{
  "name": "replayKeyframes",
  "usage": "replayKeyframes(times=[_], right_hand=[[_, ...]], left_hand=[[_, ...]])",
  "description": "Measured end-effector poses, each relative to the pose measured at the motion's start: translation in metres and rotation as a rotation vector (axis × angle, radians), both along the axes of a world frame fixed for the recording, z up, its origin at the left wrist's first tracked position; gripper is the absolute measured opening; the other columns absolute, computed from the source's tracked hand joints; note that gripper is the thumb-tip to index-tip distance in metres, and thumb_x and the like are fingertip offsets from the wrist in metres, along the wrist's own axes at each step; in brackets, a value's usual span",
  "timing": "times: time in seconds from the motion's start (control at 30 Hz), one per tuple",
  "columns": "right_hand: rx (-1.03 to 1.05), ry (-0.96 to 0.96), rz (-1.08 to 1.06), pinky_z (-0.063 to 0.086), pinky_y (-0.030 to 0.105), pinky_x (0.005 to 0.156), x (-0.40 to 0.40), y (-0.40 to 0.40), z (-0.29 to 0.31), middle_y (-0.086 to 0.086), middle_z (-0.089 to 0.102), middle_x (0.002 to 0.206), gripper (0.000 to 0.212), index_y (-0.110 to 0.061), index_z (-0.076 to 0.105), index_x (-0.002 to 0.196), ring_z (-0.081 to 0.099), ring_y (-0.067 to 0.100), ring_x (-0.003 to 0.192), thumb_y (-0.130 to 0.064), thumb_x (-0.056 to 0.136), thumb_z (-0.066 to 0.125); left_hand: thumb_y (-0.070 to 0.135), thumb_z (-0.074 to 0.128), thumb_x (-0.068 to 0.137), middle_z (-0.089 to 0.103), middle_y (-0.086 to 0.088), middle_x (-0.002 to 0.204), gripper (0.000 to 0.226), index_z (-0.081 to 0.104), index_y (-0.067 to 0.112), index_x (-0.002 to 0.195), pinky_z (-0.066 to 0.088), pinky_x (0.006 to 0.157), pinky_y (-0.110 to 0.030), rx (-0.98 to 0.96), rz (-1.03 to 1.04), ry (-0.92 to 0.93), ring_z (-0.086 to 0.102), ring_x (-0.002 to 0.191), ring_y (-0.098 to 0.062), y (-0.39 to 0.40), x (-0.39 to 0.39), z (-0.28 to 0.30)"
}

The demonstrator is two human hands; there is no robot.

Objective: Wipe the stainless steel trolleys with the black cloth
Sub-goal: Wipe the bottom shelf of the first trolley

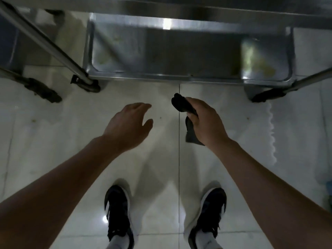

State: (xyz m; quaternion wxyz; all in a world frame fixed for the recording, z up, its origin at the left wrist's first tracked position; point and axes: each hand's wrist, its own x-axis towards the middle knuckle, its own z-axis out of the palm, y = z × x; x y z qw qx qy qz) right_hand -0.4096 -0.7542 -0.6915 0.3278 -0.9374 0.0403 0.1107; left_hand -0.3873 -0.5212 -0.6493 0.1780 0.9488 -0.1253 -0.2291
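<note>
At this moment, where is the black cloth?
In the head view, the black cloth is gripped in the right hand, right of centre, above the tiled floor just before the trolley's lower shelf.

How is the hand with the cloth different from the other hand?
The right hand is curled around the black cloth; the left hand holds nothing. The right hand's fingers are closed tight, while the left hand's fingers are loose and spread. Both hover above the pale floor tiles, touching nothing else.
</note>
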Motion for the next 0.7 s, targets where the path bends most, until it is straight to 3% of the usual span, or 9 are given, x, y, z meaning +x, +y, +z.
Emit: replayKeyframes(times=[0.13, 0.23, 0.5, 0.6, 0.7], right_hand=[[-0.053, -0.092, 0.048, 0.042, 0.034, 0.111, 0.037, -0.007, -0.025, 0.003, 0.060, 0.137, 0.041, -0.019, 0.053, 0.141, 0.057, 0.020, 0.124, -0.016, 0.100, 0.055], [-0.103, -0.118, 0.040, 0.040, 0.023, 0.099, 0.070, -0.016, -0.043, 0.004, 0.061, 0.131, 0.039, -0.022, 0.051, 0.142, 0.058, 0.017, 0.117, -0.018, 0.103, 0.051], [-0.107, -0.318, 0.062, 0.045, 0.029, 0.091, 0.161, -0.020, -0.081, 0.009, 0.066, 0.121, 0.036, -0.017, 0.057, 0.137, 0.060, 0.024, 0.108, -0.016, 0.101, 0.053], [-0.076, -0.238, 0.092, 0.039, 0.034, 0.108, 0.176, -0.012, -0.104, 0.006, 0.054, 0.144, 0.043, -0.021, 0.047, 0.147, 0.049, 0.024, 0.131, -0.022, 0.103, 0.052], [-0.130, -0.160, 0.183, 0.021, 0.042, 0.122, 0.185, -0.005, -0.120, 0.001, 0.030, 0.162, 0.049, -0.024, 0.035, 0.154, 0.021, 0.023, 0.151, -0.030, 0.106, 0.045]], left_hand=[[0.040, 0.050, 0.099, 0.042, 0.000, 0.151, 0.054, 0.036, 0.024, 0.148, 0.038, 0.108, -0.042, 0.022, -0.040, -0.057, 0.040, 0.137, -0.021, -0.015, 0.028, -0.045], [0.038, 0.050, 0.099, 0.040, -0.001, 0.152, 0.055, 0.034, 0.024, 0.149, 0.034, 0.111, -0.043, 0.032, -0.042, -0.099, 0.035, 0.140, -0.021, -0.026, 0.049, -0.077], [0.034, 0.053, 0.097, 0.042, -0.005, 0.151, 0.052, 0.042, 0.018, 0.146, 0.029, 0.113, -0.044, -0.053, -0.080, -0.345, 0.026, 0.146, -0.022, -0.043, 0.124, -0.130], [0.026, 0.056, 0.095, 0.053, -0.009, 0.141, 0.044, 0.053, 0.014, 0.138, 0.037, 0.109, -0.041, -0.134, -0.102, -0.435, 0.038, 0.140, -0.027, -0.038, 0.142, -0.145], [0.024, 0.052, 0.094, 0.060, -0.007, 0.134, 0.040, 0.059, 0.013, 0.132, 0.041, 0.107, -0.042, -0.148, -0.124, -0.480, 0.044, 0.135, -0.028, -0.027, 0.155, -0.156]])
